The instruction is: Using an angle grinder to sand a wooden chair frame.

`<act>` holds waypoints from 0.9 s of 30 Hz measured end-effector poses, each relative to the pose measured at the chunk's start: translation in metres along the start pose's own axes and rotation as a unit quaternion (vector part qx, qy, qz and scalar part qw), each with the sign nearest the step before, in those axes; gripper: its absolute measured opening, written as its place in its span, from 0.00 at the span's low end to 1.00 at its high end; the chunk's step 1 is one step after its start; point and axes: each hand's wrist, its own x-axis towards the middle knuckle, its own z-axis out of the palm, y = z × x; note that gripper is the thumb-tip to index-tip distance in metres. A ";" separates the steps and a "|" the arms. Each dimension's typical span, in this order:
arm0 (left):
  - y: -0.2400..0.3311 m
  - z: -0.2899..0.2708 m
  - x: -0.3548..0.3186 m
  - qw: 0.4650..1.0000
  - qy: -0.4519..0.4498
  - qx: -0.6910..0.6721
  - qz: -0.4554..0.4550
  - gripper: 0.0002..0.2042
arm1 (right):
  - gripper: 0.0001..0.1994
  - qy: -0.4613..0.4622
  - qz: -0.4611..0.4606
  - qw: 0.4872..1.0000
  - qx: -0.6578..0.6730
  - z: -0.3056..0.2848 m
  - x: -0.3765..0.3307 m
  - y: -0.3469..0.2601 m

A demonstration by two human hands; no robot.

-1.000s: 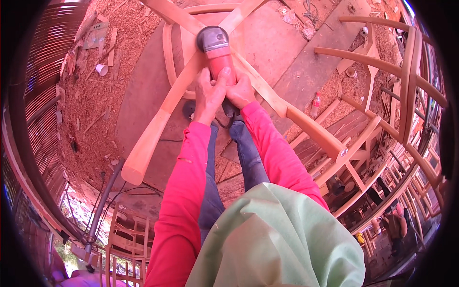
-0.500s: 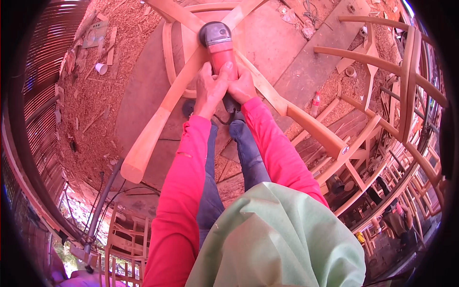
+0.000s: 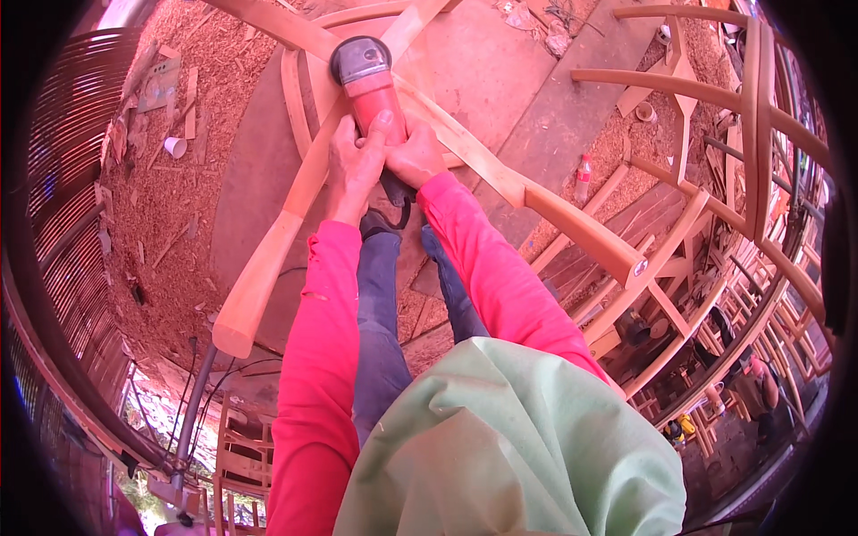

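Note:
An angle grinder (image 3: 372, 100) with a red body and a dark rounded head lies over the centre of an X-shaped wooden frame (image 3: 304, 192). My left hand (image 3: 355, 167) grips its body from the left, thumb on top. From the right, my right hand (image 3: 417, 157) wraps round the same body. The grinder's head is against or just above the joint where the wooden arms meet; its disc is hidden beneath. One arm of the frame (image 3: 238, 308) ends at my lower left, another (image 3: 617, 250) at the right. A dark cable (image 3: 386, 219) hangs from the tool's rear.
Wood shavings (image 3: 214, 107) cover much of the floor. Stacked wooden chair frames (image 3: 755, 116) crowd the right side. A white cup (image 3: 175, 146) lies at the left, and a red-capped bottle (image 3: 584, 170) stands at the right. A slatted wall (image 3: 67, 152) edges the left.
The grinder and both hands have shifted left and slightly up in the picture, and the tool's head tilts more to the left. The surroundings have shifted a little the same way.

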 end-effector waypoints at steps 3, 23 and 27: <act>0.007 0.010 -0.009 0.999 -0.029 0.007 -0.026 0.22 | 0.24 0.016 -0.004 1.000 0.025 -0.011 -0.009 0.003; -0.012 0.004 0.030 0.824 0.074 0.536 0.169 0.34 | 0.13 0.119 0.024 0.972 0.199 -0.125 -0.093 -0.017; -0.012 -0.002 0.015 0.817 0.025 0.555 0.155 0.34 | 0.14 0.117 0.036 0.968 0.217 -0.131 -0.098 -0.023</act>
